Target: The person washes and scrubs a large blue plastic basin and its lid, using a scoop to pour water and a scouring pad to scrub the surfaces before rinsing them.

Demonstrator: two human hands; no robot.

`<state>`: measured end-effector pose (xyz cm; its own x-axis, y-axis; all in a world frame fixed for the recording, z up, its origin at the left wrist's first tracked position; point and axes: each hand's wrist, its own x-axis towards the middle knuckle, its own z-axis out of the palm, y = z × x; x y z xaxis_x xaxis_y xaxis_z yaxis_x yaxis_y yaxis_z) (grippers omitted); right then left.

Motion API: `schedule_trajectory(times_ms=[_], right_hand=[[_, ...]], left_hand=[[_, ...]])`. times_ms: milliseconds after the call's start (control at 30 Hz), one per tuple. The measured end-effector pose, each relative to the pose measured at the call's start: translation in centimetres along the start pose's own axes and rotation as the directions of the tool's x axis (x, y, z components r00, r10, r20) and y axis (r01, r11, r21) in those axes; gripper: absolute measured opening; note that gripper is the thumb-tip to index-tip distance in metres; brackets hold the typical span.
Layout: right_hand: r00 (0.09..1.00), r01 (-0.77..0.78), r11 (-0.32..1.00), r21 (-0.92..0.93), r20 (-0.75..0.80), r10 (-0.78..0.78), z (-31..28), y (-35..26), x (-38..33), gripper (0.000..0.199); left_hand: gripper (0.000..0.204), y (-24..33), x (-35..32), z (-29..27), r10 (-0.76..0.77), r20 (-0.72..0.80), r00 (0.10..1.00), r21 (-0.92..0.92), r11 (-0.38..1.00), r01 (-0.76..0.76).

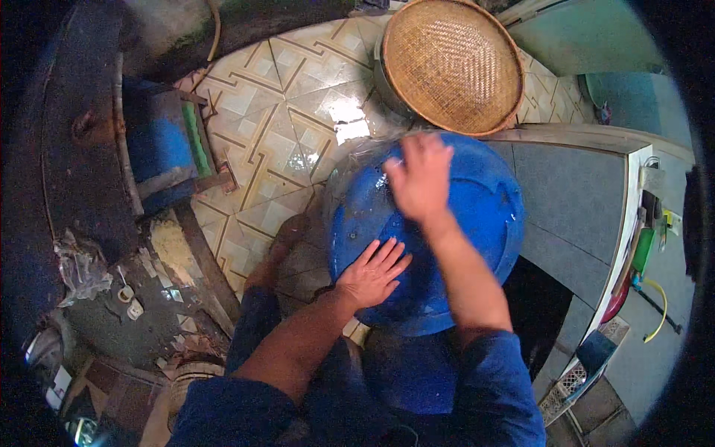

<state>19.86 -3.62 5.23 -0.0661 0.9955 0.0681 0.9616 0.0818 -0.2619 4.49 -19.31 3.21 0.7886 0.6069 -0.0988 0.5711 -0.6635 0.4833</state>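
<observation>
A large round blue plastic drum (477, 238) is in front of me, its wet top facing up. My left hand (372, 274) lies on the near left part of this top, fingers spread and palm down. Farther off, near the far rim, my right hand (421, 175) is over the same surface, slightly blurred, with its thumb apart from the fingers. Nothing shows in either hand. Something clear and crinkled, like plastic film (350, 158), edges the drum's far left side.
Beyond the drum, a round woven bamboo tray (454, 67) rests on a container. Wet patterned tiles (261, 134) cover the floor. A grey tiled ledge (570, 194) borders the right, with a green-handled tool (642, 249) past it. At left is a wooden-framed blue object (160, 141).
</observation>
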Motion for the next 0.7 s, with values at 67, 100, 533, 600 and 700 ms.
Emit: schedule_trajectory(times_ms=[67, 100, 533, 600, 700], right_hand=[[0.967, 0.142, 0.978, 0.154, 0.191, -0.17, 0.5, -4.5, -3.4, 0.054], [0.909, 0.214, 0.946, 0.244, 0.306, -0.284, 0.5, -5.6, -4.8, 0.057], [0.955, 0.194, 0.947, 0.255, 0.17, -0.242, 0.0, -4.5, -4.4, 0.052], [0.933, 0.258, 0.933, 0.25, 0.185, -0.308, 0.0, -3.7, -3.9, 0.05], [0.998, 0.05, 0.997, 0.053, 0.022, -0.051, 0.3, 1.3, 0.4, 0.044]], left_hand=[[0.059, 0.4, -0.7, 0.7, -0.033, 0.134, 0.99, -0.029, 0.999, 0.037], [0.059, 0.3, -0.6, 1.0, -0.039, 0.197, 0.98, -0.038, 0.998, 0.047], [0.058, 0.5, 0.0, 0.8, -0.019, 0.121, 0.992, -0.067, 0.997, 0.027], [0.058, 0.6, -0.4, 1.5, -0.023, 0.092, 0.995, -0.059, 0.998, 0.028], [0.057, 1.0, 0.6, 0.4, 0.002, -0.02, 1.0, 0.0, 1.0, -0.002]])
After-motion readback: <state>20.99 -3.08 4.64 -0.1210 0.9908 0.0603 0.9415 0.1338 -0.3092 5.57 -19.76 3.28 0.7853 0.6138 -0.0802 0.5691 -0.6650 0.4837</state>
